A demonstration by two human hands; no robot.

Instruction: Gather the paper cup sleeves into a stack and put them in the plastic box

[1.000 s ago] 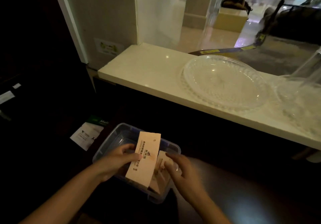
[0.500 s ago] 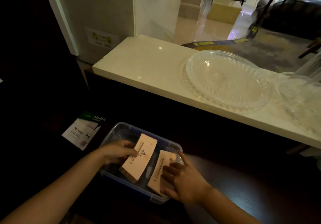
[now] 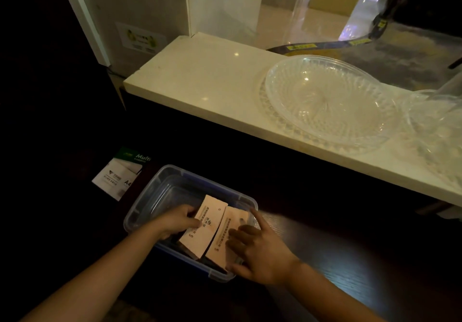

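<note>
A clear plastic box (image 3: 160, 191) with a blue rim sits on the dark table, low in the view. Two flat stacks of tan paper cup sleeves lie inside it, side by side in its right half. My left hand (image 3: 175, 220) grips the left stack (image 3: 203, 229) by its left edge. My right hand (image 3: 260, 251) rests with spread fingers on top of the right stack (image 3: 230, 224), its index finger stretched toward the box's right rim. The lower ends of both stacks are partly hidden in shadow.
A white-and-green A4 paper pack (image 3: 120, 174) lies left of the box. Behind, a raised cream counter (image 3: 200, 71) carries a large cut-glass dish (image 3: 327, 104) and more glassware (image 3: 440, 126) at the right edge. A glass partition stands behind it.
The left stack was held upright above the box and has been lowered flat into it. My right hand has pressed the right stack down inside the box.
</note>
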